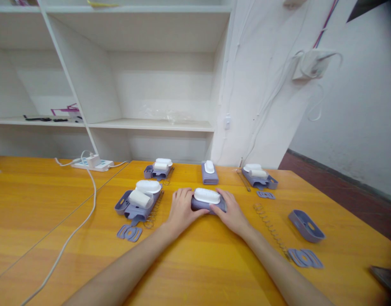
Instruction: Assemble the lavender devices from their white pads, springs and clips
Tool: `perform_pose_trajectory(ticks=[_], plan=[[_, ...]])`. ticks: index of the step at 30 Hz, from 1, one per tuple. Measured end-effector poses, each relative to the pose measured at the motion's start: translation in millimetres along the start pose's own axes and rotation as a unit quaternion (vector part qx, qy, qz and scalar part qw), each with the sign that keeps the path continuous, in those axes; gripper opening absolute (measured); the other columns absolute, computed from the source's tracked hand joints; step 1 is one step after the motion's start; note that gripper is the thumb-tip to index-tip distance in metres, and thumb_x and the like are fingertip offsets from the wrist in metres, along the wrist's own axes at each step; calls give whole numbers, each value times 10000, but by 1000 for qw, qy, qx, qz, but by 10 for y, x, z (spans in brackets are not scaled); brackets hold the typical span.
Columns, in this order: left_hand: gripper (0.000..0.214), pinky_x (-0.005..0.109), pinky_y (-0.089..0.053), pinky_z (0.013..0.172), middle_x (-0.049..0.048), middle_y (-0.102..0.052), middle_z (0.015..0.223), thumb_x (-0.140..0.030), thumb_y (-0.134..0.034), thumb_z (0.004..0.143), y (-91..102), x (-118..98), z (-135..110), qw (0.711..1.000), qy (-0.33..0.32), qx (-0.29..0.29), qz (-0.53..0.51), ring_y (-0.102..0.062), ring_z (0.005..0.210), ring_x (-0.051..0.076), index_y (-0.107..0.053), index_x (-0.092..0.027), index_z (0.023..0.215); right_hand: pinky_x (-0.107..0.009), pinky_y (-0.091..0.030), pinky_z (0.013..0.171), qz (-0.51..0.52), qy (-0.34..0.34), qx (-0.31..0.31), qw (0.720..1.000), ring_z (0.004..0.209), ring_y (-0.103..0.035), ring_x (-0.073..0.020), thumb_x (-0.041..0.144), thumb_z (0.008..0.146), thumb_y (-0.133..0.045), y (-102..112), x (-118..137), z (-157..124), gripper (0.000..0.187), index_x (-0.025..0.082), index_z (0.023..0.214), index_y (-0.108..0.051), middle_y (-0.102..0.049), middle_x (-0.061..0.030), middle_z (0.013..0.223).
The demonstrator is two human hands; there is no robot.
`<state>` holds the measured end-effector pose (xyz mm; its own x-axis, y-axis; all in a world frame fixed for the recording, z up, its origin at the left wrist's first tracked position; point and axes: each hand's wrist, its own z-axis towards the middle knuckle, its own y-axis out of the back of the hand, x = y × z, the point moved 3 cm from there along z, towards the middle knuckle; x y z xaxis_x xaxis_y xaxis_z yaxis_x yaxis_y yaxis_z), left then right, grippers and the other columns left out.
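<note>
On the wooden table, my left hand point(183, 207) and my right hand point(232, 211) grip a grey-purple plastic case point(198, 205) from both sides. Its front edge lies under my thumbs. A white oval piece with a speckled top point(207, 195) sits on the case, between my hands. To the right are a coil spring point(271, 229), an oval grey-purple cap point(306, 226) and flat slotted plates point(305, 258). Left of my left hand lies a set with a case, a white oval piece point(148, 186), a white roll-like piece point(140, 199) and a spring point(155, 209).
Another case with a white top point(209, 173) stands behind my hands, with similar part sets at back left point(160, 166) and back right point(257, 173). A power strip point(94, 163) trails a white cable point(92, 199) over the left side. White shelves point(150, 124) rise behind. A dark flat object point(384, 276) lies far right.
</note>
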<state>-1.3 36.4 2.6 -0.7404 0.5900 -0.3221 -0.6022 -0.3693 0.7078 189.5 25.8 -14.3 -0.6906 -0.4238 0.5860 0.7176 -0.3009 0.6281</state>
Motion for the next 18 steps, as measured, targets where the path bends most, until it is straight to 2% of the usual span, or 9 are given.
perform_pose_trajectory(ticks=[5, 10, 15, 18], plan=[[518, 428, -383, 924, 103, -531, 1165, -528, -714, 615, -69, 112, 15, 995, -1, 2, -97, -461, 1112, 266, -538, -190, 966, -414, -312, 1033, 12, -4, 26, 1000, 1190, -395, -244, 385, 715, -666, 27, 35, -23, 739, 215, 1346, -322, -436, -94, 1269], [493, 471, -346, 977, 127, -479, 1277, -455, -746, 610, -94, 147, 19, 989, -2, 17, -144, -422, 1193, 287, -545, -192, 976, -420, -300, 1034, 26, -13, 28, 999, 1172, -408, -240, 306, 674, -691, 34, 52, -32, 884, 238, 1408, -203, -432, -87, 1252], [440, 493, -344, 969, 128, -476, 1287, -385, -731, 653, -105, 113, 20, 986, -12, 32, -166, -429, 1196, 294, -532, -203, 1001, -444, -309, 1022, 22, -10, 21, 999, 1164, -413, -255, 321, 668, -693, 16, 41, -23, 872, 240, 1401, -227, -430, -90, 1250], [533, 446, -397, 915, 110, -520, 1190, -391, -733, 641, -110, 72, 16, 983, 14, 35, -180, -495, 1108, 265, -476, -202, 1068, -439, -331, 1008, 34, -15, 4, 999, 1147, -435, -251, 363, 702, -670, -1, 38, -13, 811, 226, 1386, -254, -459, -91, 1222]])
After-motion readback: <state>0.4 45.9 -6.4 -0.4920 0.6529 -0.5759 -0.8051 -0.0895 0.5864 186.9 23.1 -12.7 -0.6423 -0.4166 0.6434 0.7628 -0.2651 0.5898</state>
